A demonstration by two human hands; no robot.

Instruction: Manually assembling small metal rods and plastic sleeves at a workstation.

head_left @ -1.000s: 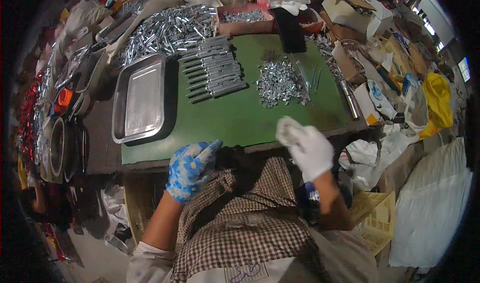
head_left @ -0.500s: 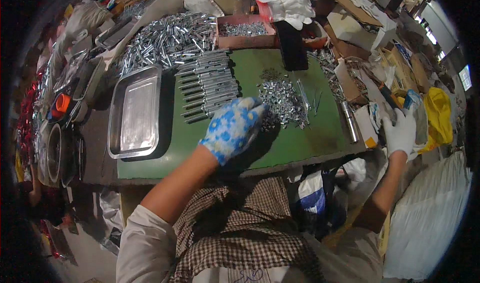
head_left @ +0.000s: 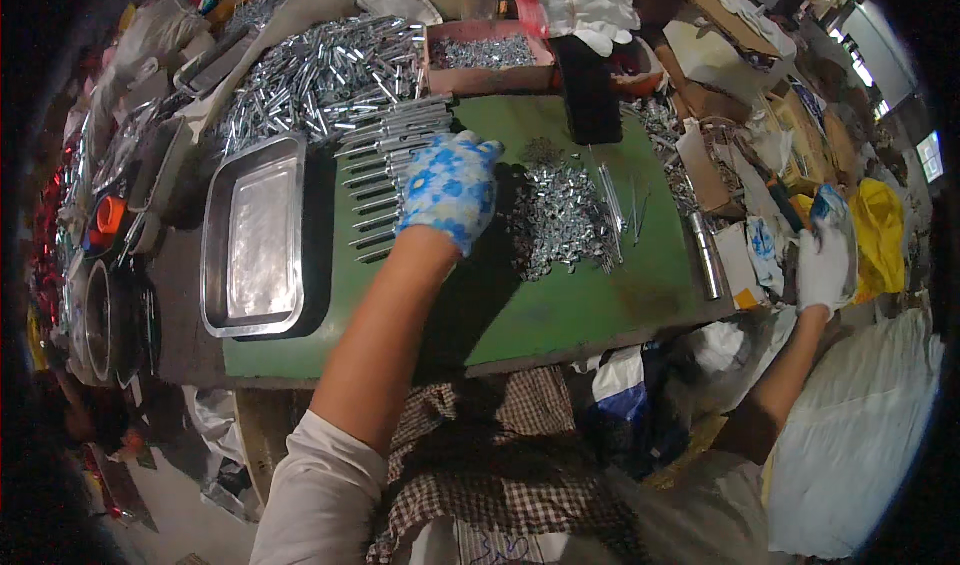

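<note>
My left hand (head_left: 450, 193), in a blue-and-white patterned glove, lies palm down over the right ends of a row of metal rods (head_left: 374, 203). Its fingers look curled, but their tips and anything in them are hidden. Just right of it spreads a pile of small metal fasteners (head_left: 565, 215) on the green mat (head_left: 500, 330). At the far right, my right hand (head_left: 824, 270) in a white glove is by the lower end of a dark-handled tool (head_left: 785, 203). Its fingers are too unclear to show whether it grips the tool.
A shallow metal tray (head_left: 255, 240) stands left of the rods. Behind are a heap of metal tubes (head_left: 320, 80), a pink box of small parts (head_left: 490, 70), a black flat object (head_left: 590, 95) and a white glove (head_left: 590, 10). A metal cylinder (head_left: 706, 255) lies near the mat's right edge.
My left hand has moved left and away from me, from the fastener pile onto the rods. My right hand has shifted slightly right and nearer me. The whole view has tilted a little.
</note>
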